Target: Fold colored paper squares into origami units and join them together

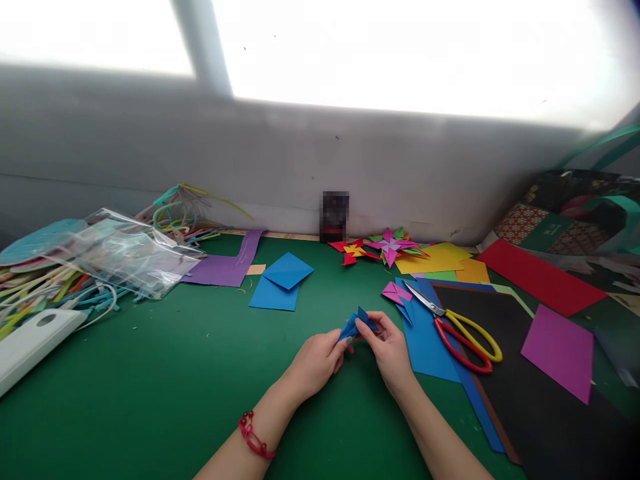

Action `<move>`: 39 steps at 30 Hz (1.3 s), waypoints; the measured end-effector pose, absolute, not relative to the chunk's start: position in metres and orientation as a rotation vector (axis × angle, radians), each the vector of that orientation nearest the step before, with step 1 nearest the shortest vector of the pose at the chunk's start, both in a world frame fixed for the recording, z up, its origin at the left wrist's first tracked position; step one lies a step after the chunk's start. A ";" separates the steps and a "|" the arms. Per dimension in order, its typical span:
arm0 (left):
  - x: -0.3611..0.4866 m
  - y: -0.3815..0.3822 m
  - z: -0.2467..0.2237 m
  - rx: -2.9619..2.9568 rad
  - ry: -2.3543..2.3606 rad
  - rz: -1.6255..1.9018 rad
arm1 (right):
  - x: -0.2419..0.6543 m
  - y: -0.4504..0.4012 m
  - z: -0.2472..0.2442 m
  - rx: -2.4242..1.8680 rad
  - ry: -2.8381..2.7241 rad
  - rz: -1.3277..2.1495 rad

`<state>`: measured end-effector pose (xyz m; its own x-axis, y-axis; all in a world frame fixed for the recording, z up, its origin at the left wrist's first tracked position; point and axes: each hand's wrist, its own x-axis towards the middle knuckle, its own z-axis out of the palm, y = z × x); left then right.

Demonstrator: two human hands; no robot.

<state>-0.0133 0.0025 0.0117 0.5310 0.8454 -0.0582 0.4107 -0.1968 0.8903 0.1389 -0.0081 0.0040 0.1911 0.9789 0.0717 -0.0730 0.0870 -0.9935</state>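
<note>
A small folded blue paper piece (358,323) is pinched between both my hands just above the green table (165,373). My left hand (317,363), with a red bracelet on the wrist, grips its left end. My right hand (389,350) holds its right end with thumb and fingers. Red and yellow scissors (463,333) lie just right of my right hand on a blue sheet (430,343). A small folded pink piece (396,292) rests beyond the scissors' tips.
Blue paper squares (280,280) and a purple sheet (227,267) lie further back. Folded paper stars (387,247) sit by the wall. Yellow, red, black and purple sheets (560,350) cover the right. A clear plastic bag (130,257) over colourful strips lies left, beside a white board (35,340).
</note>
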 end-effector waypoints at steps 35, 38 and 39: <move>-0.014 0.010 0.010 1.417 0.847 0.696 | 0.140 -0.006 0.000 -1.166 -1.090 1.211; -0.015 0.012 0.009 1.373 0.832 0.677 | 0.139 -0.008 0.002 -1.167 -1.114 1.218; -0.015 0.012 0.009 1.366 0.827 0.682 | 0.138 -0.008 0.003 -1.159 -1.121 1.215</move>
